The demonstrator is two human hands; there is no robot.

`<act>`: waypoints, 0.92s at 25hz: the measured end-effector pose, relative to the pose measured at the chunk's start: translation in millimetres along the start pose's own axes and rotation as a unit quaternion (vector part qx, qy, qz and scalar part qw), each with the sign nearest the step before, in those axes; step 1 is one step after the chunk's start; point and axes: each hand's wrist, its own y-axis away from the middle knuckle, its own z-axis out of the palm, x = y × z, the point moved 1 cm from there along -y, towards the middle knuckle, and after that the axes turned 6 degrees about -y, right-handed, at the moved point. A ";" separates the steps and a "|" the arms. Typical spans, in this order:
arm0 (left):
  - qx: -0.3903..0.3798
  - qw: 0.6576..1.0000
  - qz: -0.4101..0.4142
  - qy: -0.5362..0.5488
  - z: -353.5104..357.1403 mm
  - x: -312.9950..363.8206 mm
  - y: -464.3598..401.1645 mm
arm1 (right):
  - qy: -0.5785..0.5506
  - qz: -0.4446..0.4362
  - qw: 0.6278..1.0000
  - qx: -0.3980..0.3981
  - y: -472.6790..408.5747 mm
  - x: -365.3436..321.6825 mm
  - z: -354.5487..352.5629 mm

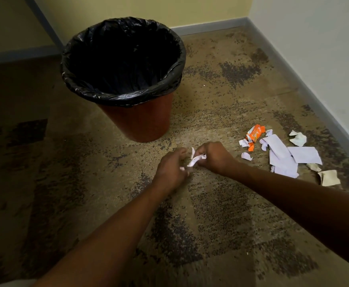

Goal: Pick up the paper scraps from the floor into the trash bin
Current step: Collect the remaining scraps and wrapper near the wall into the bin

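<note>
Right now I see both hands meeting over the carpet, pinching one crumpled white scrap (196, 159) between them; the right hand (213, 157) closes on its upper end, the left hand (170, 169) on the lower, its long axis running roughly one to seven o'clock. The trash bin (136, 121) stands near at eleven o'clock, closer to my left hand. More loose scraps (283, 156) lie at three o'clock.

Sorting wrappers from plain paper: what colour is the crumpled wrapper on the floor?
Orange with white markings: the wrapper, seen in the head view, right of the bin.
</note>
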 end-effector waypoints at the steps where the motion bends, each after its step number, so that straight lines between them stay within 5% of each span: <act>1: 0.015 1.000 0.017 0.020 -8.6 11.9 -2.2 | -0.024 -0.005 1.000 0.008 -0.3 -12.2 -6.4; 9: 0.236 0.956 0.171 -0.004 -104.6 90.7 -6.6 | -0.003 -0.087 0.990 0.107 -6.8 -125.8 -115.2; 14: 0.340 0.921 0.187 -0.026 -187.6 107.4 -21.0 | 0.014 -0.188 0.962 0.196 -56.3 -194.2 -142.4; 23: 0.281 0.930 0.128 -0.198 -230.8 65.8 -56.1 | -0.006 -0.204 0.963 0.175 -118.8 -199.5 -105.5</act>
